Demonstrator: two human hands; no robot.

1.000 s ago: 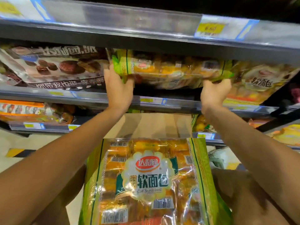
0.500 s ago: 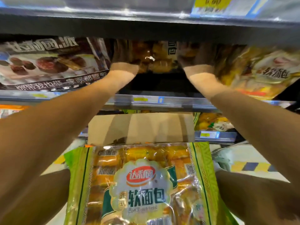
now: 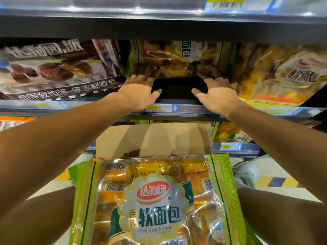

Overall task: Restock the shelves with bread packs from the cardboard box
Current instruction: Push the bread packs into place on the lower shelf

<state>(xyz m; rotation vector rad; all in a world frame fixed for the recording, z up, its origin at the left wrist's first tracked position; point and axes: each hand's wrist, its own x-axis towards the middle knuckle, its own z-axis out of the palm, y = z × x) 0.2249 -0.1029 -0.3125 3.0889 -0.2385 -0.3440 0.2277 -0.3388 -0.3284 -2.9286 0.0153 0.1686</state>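
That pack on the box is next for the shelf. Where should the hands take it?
Grip the soft bread pack by its two green side borders, one hand per side, coming from above; it lies flat, label up, long edges exposed, so it lifts level.

You're facing a tiered store rack, dark metal, and the underside of the upper shelf (image 3: 159,29) cuts a broad shadowed band across the top of your view. Light glares off its clear price rail (image 3: 123,7), where a yellow price tag (image 3: 226,0) sits in a blue-edged holder. Below, the middle shelf edge (image 3: 265,112) carries more yellow tags with blue arrows, and a lower shelf rail (image 3: 235,148) shows off to your right. Down past all that you've got a pale, glossy floor (image 3: 276,167), with a yellow-and-dark striped marking (image 3: 277,182) running along it on the right, slightly blurred
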